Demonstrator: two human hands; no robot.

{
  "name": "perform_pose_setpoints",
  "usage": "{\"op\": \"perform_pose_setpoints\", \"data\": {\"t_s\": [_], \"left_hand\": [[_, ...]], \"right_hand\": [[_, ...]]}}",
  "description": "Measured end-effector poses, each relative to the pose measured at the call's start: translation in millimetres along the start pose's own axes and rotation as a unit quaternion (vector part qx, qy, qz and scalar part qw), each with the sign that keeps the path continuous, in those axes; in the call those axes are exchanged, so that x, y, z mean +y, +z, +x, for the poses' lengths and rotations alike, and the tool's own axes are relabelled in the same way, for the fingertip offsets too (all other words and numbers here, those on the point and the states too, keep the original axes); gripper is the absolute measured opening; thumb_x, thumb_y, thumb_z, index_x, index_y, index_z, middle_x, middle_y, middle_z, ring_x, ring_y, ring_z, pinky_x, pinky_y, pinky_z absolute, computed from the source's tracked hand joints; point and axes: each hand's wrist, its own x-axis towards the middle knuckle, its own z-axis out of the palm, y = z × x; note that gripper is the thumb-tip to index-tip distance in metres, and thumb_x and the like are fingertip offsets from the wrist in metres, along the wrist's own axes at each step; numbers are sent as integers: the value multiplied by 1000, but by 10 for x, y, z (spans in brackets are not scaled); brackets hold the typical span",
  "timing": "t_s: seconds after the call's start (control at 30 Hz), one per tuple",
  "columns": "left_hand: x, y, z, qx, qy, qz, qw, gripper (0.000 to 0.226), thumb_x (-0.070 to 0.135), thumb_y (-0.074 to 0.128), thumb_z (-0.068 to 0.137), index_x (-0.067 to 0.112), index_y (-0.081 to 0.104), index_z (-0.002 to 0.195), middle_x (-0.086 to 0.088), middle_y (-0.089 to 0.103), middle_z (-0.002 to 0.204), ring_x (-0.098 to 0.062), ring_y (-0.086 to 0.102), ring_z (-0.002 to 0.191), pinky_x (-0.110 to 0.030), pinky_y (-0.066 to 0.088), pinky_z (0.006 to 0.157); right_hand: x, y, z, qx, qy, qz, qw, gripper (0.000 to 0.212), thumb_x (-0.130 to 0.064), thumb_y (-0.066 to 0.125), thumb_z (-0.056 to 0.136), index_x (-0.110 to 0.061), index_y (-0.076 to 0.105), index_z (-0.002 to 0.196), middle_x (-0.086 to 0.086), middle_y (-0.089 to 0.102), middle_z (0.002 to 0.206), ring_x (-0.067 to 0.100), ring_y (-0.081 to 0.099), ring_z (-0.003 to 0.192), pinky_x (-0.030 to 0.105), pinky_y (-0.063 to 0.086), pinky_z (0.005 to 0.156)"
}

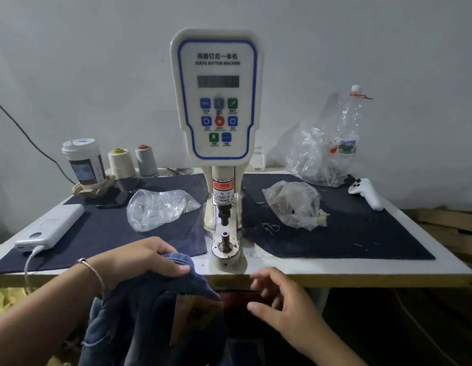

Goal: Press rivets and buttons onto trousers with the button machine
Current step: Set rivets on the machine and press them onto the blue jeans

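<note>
a: where are the trousers (161, 313) right now?

b: bunched at the front edge of the table (361, 273), hanging down below it toward the person. dark blue denim, with a brown paper tag (187, 315) showing on the fabric.

a: and the hands?

b: the left hand (147, 260) grips the top of the bundle, fingers curled over the cloth, thumb side up near the table edge. a thin bracelet (93, 273) sits on that wrist. the right hand (279, 299) is just beside the trousers, fingers spread and loosely bent, holding nothing, not touching the cloth as far as i can see.

a: the button machine (216, 101)?

b: upright in the middle of the table, white with a blue-edged control panel. the lower post (225, 240) with a small ring on top stands bare, the dark upper punch (224, 215) raised above it. the trousers lie just left of and below the post, not on it.

a: what else is on the table?

b: dark cloth mats (348, 228) either side of the machine. left: a clear plastic bag (158, 207) with small metal bits, a white power bank (51, 225) with a cable, a paper cup (84, 162), two thread cones (132, 161). right: another bag (295, 204) of brownish pieces, a bigger crumpled bag (316, 159) by a plastic bottle (351, 122), and a white controller (367, 192).
</note>
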Motion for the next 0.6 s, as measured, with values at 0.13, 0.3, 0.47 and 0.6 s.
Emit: {"op": "perform_pose_setpoints", "data": {"t_s": [0.13, 0.3, 0.47, 0.6], "left_hand": [[241, 182, -144, -89, 46, -72, 992, 29, 32, 82, 70, 5, 70, 71, -8, 67, 68, -14, 64, 61, -23, 50, 60], [469, 384, -243, -63, 79, -163, 981, 26, 30, 85, 70, 7, 74, 75, -13, 72, 74, -20, 70, 64, -26, 55, 60], [510, 501, -310, -28, 81, -222, 971, 38, 36, 77, 72, 3, 76, 91, -20, 73, 88, -26, 72, 74, -29, 57, 65], [595, 663, -342, -49, 98, -209, 972, 36, 38, 74, 76, 5, 76, 91, -19, 73, 91, -25, 72, 79, -30, 57, 69]], "right_hand": [[-204, 64, 19, -122, -12, -64, 990, 125, -62, 83, 56, -50, -1, 148, -24, 16, 146, -6, 19, 135, 27, 26, 113], [-431, -35, 51, -188, -33, 112, 975, 76, -20, 89, 64, -34, 54, 131, -4, 66, 122, 9, 61, 113, 30, 53, 90], [-451, -323, -4, -273, 25, 303, 913, 50, -40, 83, 68, -13, 69, 109, 6, 72, 99, 18, 68, 90, 28, 53, 76], [-512, -465, -20, -357, 53, 346, 866, 58, -56, 75, 72, -21, 67, 117, -6, 74, 99, 7, 68, 93, 22, 53, 80]]}}
